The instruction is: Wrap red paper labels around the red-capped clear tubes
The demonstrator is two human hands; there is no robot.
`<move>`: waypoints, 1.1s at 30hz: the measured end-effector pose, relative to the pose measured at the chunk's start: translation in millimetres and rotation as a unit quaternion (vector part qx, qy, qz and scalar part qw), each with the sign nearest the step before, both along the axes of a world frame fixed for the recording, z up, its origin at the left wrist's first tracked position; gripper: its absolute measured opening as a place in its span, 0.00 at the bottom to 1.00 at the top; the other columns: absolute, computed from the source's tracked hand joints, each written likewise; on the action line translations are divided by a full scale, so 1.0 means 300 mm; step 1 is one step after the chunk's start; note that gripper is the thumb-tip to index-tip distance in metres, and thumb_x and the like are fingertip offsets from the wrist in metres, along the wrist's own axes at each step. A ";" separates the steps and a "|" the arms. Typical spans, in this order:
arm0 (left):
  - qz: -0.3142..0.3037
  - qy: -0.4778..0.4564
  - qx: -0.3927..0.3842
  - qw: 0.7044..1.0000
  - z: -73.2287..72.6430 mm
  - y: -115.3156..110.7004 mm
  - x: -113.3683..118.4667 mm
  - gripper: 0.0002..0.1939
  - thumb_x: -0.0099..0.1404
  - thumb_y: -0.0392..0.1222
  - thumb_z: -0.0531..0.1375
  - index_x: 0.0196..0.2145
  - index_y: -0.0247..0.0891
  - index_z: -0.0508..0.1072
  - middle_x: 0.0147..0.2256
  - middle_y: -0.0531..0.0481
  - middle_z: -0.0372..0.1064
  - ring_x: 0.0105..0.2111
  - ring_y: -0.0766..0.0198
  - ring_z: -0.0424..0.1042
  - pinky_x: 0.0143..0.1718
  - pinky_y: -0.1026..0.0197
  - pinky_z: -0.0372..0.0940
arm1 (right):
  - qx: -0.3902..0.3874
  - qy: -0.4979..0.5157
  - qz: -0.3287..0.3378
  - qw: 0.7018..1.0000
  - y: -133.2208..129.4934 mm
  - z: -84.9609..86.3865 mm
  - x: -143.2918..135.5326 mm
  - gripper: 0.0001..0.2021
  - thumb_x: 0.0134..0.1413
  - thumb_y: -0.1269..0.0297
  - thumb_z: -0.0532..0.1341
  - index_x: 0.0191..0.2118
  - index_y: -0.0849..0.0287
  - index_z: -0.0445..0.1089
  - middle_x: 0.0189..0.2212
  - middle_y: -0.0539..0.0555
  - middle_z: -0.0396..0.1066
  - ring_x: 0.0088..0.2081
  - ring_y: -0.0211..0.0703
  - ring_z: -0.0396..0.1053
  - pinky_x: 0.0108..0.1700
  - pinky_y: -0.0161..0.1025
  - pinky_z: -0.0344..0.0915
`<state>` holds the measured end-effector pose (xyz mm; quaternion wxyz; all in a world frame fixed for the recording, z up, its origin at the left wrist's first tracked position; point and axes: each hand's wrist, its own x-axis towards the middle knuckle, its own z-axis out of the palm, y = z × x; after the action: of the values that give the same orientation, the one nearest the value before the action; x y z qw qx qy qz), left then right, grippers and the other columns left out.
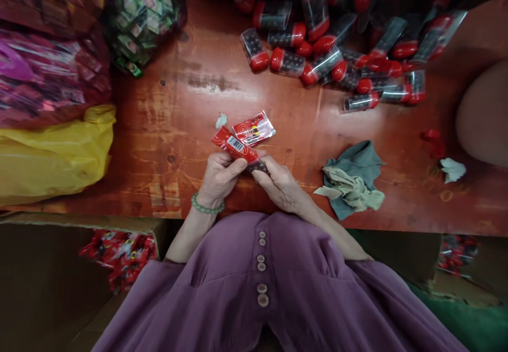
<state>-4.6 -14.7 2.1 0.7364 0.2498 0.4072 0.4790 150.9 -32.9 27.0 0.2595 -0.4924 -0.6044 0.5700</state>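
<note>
In the head view, a red printed sleeve (237, 144) with a white barcode is held near the table's front edge. My left hand (222, 177) grips its lower side, thumb on top. At the sleeve's right end shows a clear tube with dark balls (259, 165), and my right hand (279, 181) is closed on it. How far the tube reaches into the sleeve is hidden. Just behind my hands, another red sleeve (254, 128) lies flat on the table, partly overlapped by the held one.
Several red-capped tubes (289, 62) are heaped at the back right. Bags of packets (145, 16) and a yellow bag (59, 156) line the left. Cloths (353, 180) lie right of my hands. Below the wooden table (178, 124), a cardboard box (35, 278) holds red packets.
</note>
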 end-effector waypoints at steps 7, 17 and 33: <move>-0.035 -0.003 0.005 0.999 0.003 0.004 -0.007 0.16 0.52 0.53 0.72 0.31 0.37 0.83 0.34 0.42 0.81 0.34 0.54 0.80 0.39 0.54 0.75 | -0.076 0.079 0.020 0.994 0.009 -0.015 0.018 0.14 0.69 0.52 0.50 0.39 0.57 0.61 0.28 0.46 0.61 0.24 0.32 0.59 0.27 0.32 0.60; 0.094 0.074 0.008 0.993 -0.027 -0.009 0.018 0.12 0.46 0.46 0.76 0.29 0.41 0.82 0.29 0.54 0.80 0.29 0.66 0.77 0.40 0.62 0.72 | 0.208 -0.231 0.043 0.949 0.001 -0.011 0.013 0.18 0.72 0.54 0.45 0.51 0.62 0.63 0.36 0.59 0.76 0.32 0.42 0.75 0.33 0.36 0.65; 0.040 -0.002 -0.013 0.999 0.010 0.008 0.005 0.14 0.51 0.50 0.73 0.34 0.40 0.83 0.34 0.46 0.81 0.40 0.54 0.80 0.51 0.52 0.73 | 0.168 -0.217 0.114 0.955 0.040 0.023 0.027 0.13 0.71 0.59 0.48 0.51 0.60 0.62 0.34 0.55 0.75 0.28 0.40 0.71 0.31 0.36 0.58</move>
<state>-3.0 -12.4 5.0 0.7207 0.2230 0.4214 0.5032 159.1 -21.0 34.1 0.1350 -0.4814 -0.7852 0.3654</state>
